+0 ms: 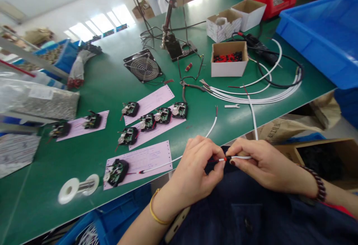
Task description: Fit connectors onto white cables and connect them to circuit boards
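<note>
Head view: two bare hands at the near edge of a green table (86, 151), lower centre of the frame.

Left hand (200, 168): yellow band at the wrist; grip pinching the tip end of a white cable (243, 157), thumb against forefinger.

Right hand (260, 165): dark beaded bracelet; grip pinching the same cable, just right of a small red-and-black fitting (227, 158). Fitting located between the two sets of fingertips, right of centre, low in the frame.

Circuit modules (116, 172), eight, on or beside pink printed sheets (156, 153), left and centre; the nearest lies on the lowest sheet, where a second white cable's dark-and-red end (141, 172) also rests.

Spool (67, 191), white, with silvery wire: lower left.

Fan (143, 66), metal guard: upper centre.

Pliers (192, 86), dark handles: centre.

Open-ended spanner (232, 106), small: right of centre, below a curved bundle of white cables (260, 100).

Carton (228, 69), holding red and black pieces: upper right.

Bins, red (270, 8) and blue (313, 43): upper right.
</note>
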`<state>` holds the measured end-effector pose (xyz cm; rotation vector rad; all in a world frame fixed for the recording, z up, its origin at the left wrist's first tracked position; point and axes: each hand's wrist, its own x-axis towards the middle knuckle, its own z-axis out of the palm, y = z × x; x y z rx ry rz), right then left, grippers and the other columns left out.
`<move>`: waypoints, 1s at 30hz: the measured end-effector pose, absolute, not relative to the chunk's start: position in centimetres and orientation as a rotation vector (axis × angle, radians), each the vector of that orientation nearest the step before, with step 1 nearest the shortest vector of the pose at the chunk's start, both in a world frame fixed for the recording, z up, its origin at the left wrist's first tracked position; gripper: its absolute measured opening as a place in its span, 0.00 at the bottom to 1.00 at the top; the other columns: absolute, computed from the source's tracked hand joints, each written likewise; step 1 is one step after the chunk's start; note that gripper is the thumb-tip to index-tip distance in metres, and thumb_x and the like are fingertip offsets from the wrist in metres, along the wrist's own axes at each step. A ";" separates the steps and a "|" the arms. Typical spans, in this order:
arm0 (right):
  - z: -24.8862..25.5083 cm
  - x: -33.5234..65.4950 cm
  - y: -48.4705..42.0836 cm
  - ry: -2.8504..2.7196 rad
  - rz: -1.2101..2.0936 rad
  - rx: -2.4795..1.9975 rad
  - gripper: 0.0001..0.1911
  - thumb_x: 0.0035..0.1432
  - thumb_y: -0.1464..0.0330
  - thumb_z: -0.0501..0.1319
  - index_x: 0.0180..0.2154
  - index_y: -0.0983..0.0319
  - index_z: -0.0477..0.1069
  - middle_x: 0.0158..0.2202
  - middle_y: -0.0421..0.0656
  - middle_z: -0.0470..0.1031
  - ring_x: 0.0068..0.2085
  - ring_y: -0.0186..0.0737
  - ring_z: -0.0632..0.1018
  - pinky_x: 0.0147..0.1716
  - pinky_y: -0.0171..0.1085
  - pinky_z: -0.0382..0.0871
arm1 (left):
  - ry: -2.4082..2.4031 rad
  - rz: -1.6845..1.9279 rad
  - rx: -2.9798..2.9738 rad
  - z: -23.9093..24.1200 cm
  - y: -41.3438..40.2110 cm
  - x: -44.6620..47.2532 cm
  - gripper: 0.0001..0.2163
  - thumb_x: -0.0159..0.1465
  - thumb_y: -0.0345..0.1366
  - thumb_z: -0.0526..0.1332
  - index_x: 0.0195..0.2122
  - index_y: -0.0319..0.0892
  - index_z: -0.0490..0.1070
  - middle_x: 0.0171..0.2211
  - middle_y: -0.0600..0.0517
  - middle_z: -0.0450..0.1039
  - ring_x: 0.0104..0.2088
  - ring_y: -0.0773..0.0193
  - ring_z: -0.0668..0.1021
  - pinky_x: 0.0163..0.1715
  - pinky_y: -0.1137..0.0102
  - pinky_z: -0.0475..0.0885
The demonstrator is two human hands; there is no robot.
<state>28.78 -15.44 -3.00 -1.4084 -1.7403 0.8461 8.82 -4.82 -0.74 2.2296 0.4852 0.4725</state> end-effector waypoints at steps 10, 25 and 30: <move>-2.9 33.8 -11.9 -2.183 0.091 -1.365 0.16 0.77 0.59 0.49 0.46 0.54 0.75 0.35 0.42 0.79 0.35 0.42 0.78 0.35 0.43 0.67 | 0.907 0.419 2.593 1.8 -1.4 -1.6 0.06 0.74 0.28 0.57 0.40 0.43 0.70 0.38 0.52 0.75 0.42 0.58 0.71 0.45 0.62 0.60; -4.6 30.6 -9.6 -2.223 0.098 -1.357 0.09 0.73 0.63 0.55 0.45 0.53 0.75 0.37 0.42 0.77 0.38 0.45 0.74 0.41 0.46 0.62 | 1.162 0.518 2.688 0.7 -0.6 -8.2 0.09 0.72 0.25 0.56 0.40 0.44 0.73 0.39 0.52 0.77 0.43 0.58 0.75 0.46 0.61 0.60; -5.4 30.3 -9.7 -2.176 0.132 -1.384 0.07 0.70 0.63 0.58 0.46 0.48 0.74 0.39 0.44 0.77 0.41 0.50 0.77 0.41 0.51 0.67 | 1.256 0.654 2.699 0.9 -0.3 -8.9 0.09 0.72 0.27 0.56 0.41 0.45 0.74 0.39 0.53 0.78 0.46 0.58 0.76 0.48 0.60 0.59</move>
